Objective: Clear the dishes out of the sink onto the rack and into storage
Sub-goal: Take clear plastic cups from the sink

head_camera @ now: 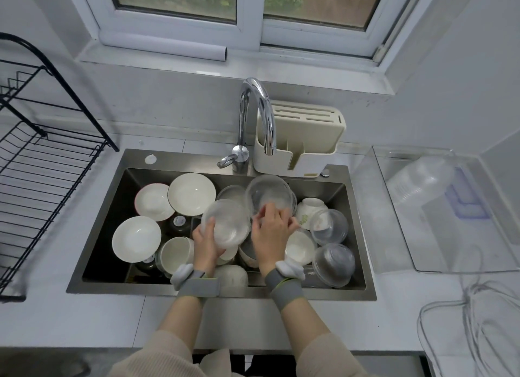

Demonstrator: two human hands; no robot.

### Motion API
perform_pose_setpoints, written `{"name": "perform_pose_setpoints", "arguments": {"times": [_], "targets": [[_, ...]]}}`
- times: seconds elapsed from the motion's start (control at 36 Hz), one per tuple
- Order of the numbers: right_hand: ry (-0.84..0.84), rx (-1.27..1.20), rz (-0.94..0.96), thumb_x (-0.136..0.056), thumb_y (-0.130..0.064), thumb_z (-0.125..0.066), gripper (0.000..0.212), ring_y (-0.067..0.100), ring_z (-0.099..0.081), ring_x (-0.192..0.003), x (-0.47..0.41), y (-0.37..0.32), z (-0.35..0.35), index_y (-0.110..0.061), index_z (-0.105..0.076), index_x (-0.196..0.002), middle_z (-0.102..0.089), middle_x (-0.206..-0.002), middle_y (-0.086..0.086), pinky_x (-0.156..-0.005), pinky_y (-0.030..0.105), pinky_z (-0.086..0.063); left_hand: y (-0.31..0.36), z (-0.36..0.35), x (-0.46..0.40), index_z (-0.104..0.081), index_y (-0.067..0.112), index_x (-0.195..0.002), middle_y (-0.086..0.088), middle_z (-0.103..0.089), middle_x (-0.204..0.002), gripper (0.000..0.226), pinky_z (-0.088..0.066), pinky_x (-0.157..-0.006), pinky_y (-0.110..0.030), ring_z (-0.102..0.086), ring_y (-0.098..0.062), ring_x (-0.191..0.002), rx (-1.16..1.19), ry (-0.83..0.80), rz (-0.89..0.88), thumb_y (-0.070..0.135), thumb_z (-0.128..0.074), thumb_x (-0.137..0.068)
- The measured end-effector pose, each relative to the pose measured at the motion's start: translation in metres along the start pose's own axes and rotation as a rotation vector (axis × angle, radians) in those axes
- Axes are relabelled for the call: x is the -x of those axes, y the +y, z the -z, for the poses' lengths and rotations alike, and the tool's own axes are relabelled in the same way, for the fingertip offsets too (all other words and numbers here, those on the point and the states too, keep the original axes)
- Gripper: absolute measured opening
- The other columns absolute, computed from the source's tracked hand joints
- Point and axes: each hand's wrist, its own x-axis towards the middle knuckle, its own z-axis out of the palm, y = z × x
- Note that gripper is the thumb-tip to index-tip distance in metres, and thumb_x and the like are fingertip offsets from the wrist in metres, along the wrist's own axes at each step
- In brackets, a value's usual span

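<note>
The steel sink (358, 236) is piled with dishes: white bowls (192, 193) and plates on the left, clear glass bowls (333, 260) on the right. My left hand (204, 240) grips the near rim of a clear glass bowl (229, 224) above the middle of the pile, thumb inside. My right hand (270, 233) pinches the near rim of a second clear glass bowl (269, 192) tilted up just behind it. The black wire dish rack (42, 163) stands on the counter to the left of the sink.
A chrome tap (257, 109) arches over the back of the sink beside a cream utensil holder (306, 140). On the right counter lie a clear plastic storage box (439, 196) and a coil of white cable (478, 314). A white roll (163, 46) rests on the windowsill.
</note>
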Motion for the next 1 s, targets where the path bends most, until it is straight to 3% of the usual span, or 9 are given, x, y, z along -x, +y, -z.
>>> {"name": "perform_pose_setpoints", "arguments": {"times": [0.08,0.17,0.28,0.47,0.61,0.69,0.81,0.92,1.0], "targets": [[-0.041,-0.103,0.082,-0.079,-0.014,-0.065,0.026,0.020,-0.049,-0.090,-0.003,-0.015,0.001,-0.017,-0.060,-0.103,-0.062,-0.087,-0.004,-0.085,0.036,-0.027,0.000,0.000,0.000,-0.033,0.012,-0.148,-0.008,-0.030,-0.153,0.054,-0.041,-0.092,-0.036,-0.033,-0.033,-0.137,0.110,0.006,0.027,0.036,-0.045,-0.101],[-0.199,-0.128,0.278,-0.087,-0.014,-0.058,0.024,0.026,-0.049,-0.091,-0.002,-0.026,-0.003,-0.009,-0.064,-0.109,-0.063,-0.092,0.006,-0.084,0.038,-0.041,-0.002,-0.003,-0.008,-0.041,-0.006,-0.138,-0.028,-0.047,-0.136,0.057,-0.050,-0.071,-0.018,-0.048,-0.041,-0.126,0.165,0.027,0.002,0.035,-0.050,-0.099],[-0.468,-0.207,0.315,-0.092,-0.012,-0.050,0.022,0.032,-0.052,-0.097,0.009,-0.033,-0.012,-0.002,-0.064,-0.106,-0.057,-0.101,0.017,-0.085,0.041,-0.042,0.000,-0.001,-0.008,-0.047,0.000,-0.134,-0.025,-0.053,-0.130,0.066,-0.048,-0.101,-0.042,-0.055,-0.035,-0.118,0.236,0.021,-0.011,0.054,-0.047,-0.095],[-0.738,-0.175,0.255,-0.095,-0.017,-0.042,0.025,0.035,-0.054,-0.105,0.020,-0.038,-0.014,-0.005,-0.060,-0.108,-0.060,-0.116,0.014,-0.087,0.041,-0.042,-0.012,0.000,-0.016,-0.050,0.007,-0.119,-0.016,-0.049,-0.109,0.068,-0.036,-0.110,-0.052,-0.053,-0.037,-0.111,0.379,-0.056,0.047,0.068,-0.045,-0.088],[-0.768,-0.120,0.308,-0.093,-0.017,-0.043,0.019,0.037,-0.056,-0.095,0.012,-0.036,-0.010,-0.006,-0.058,-0.092,-0.065,-0.103,0.017,-0.082,0.042,-0.041,-0.020,0.003,-0.022,-0.036,-0.004,-0.142,-0.030,-0.050,-0.116,0.127,-0.043,-0.100,-0.051,-0.057,-0.032,-0.105,0.475,-0.067,0.112,0.085,-0.059,-0.054],[-0.763,-0.065,0.351,-0.092,-0.018,-0.043,0.017,0.038,-0.055,-0.091,0.009,-0.038,-0.011,-0.011,-0.050,-0.078,-0.066,-0.096,0.017,-0.082,0.041,-0.037,-0.020,0.004,-0.021,-0.025,-0.011,-0.143,-0.039,-0.044,-0.124,0.136,-0.044,-0.101,-0.054,-0.054,-0.045,-0.114,0.451,-0.078,0.109,0.084,-0.064,-0.054],[-0.827,-0.041,0.362,-0.088,-0.018,-0.042,0.017,0.034,-0.057,-0.101,0.007,-0.040,-0.013,-0.012,-0.058,-0.094,-0.068,-0.105,0.014,-0.102,0.043,-0.034,-0.014,0.009,-0.018,-0.035,-0.006,-0.142,-0.012,-0.052,-0.093,0.101,-0.048,-0.083,-0.042,-0.059,-0.024,-0.087,0.438,-0.047,0.124,0.064,-0.063,-0.075],[-0.852,-0.114,0.386,-0.089,-0.019,-0.041,0.036,0.026,-0.057,-0.112,0.006,-0.040,-0.016,-0.014,-0.060,-0.119,-0.067,-0.118,0.009,-0.113,0.040,-0.025,-0.005,0.016,-0.006,-0.042,-0.014,-0.128,-0.027,-0.050,-0.110,0.058,-0.042,-0.083,-0.043,-0.053,-0.035,-0.098,0.080,0.069,-0.004,0.036,-0.038,-0.099],[-0.665,-0.323,0.341,-0.090,-0.013,-0.047,0.033,0.025,-0.056,-0.112,0.011,-0.038,-0.019,-0.009,-0.061,-0.120,-0.064,-0.119,0.008,-0.102,0.036,-0.038,0.000,0.025,-0.001,-0.046,-0.005,-0.128,-0.021,-0.048,-0.123,0.041,-0.039,-0.081,-0.038,-0.051,-0.034,-0.106,-0.121,0.147,-0.068,0.020,-0.052,-0.096]]}}
